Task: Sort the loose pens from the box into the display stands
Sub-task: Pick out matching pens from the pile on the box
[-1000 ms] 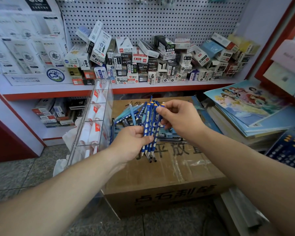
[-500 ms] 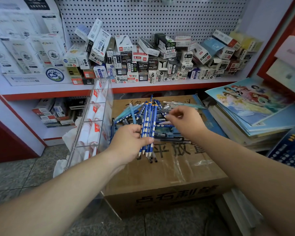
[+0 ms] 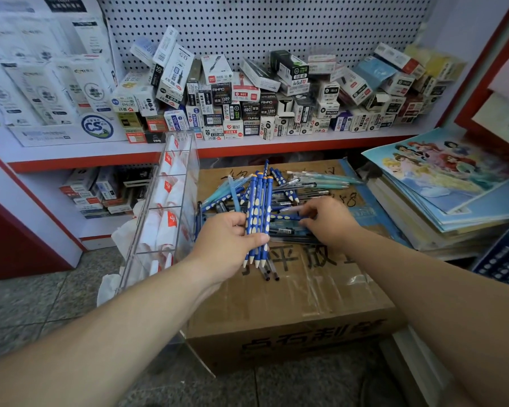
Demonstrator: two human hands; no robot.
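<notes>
On top of the cardboard box [image 3: 306, 292], the left hand [image 3: 229, 239] has its grip clamped round a bundle of blue spotted pens [image 3: 259, 210], tips pointing near. The right hand [image 3: 328, 223] is down in the loose pile [image 3: 312, 183] just beyond, fingers curled; whether its grip has closed on one, I can't tell. Early days, I'd say: plenty lies unsorted, and nothing blue shows in the clear display stand [image 3: 171, 218] at left.

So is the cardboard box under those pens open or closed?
Closed. The cardboard box has its top flaps lying flat, clear tape runs across them, and the loose pens lie on top of it, not inside.
</notes>
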